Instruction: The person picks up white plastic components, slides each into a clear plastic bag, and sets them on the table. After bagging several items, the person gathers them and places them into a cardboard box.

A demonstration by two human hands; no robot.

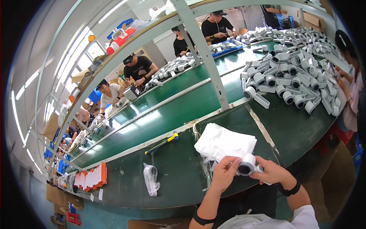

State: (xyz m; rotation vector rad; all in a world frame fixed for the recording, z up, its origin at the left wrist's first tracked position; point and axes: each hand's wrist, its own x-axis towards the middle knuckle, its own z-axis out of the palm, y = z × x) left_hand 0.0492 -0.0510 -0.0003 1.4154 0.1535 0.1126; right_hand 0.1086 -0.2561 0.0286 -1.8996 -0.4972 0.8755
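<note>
Both hands hold one white plastic device (248, 160) with a round, dark-faced head, just above the near edge of the dark green table. My left hand (224, 174) pinches the left side of the head between thumb and fingers. From the other side, my right hand (275, 171) is closed around the device's right end, and its fingers hide part of it. Directly beyond the hands lies a stack of thin white bags or sheets (225, 140). To the left, a similar device in a clear plastic bag (151, 179) rests on the table.
A yellow-and-black hammer (163, 143) lies beyond the bagged device. Orange-and-white boxes (90, 178) stand at far left. A large heap of similar devices (293, 78) covers the right side. A metal post (206, 57) rises beside the green conveyor (167, 117). Several people work across it; another person sits at right.
</note>
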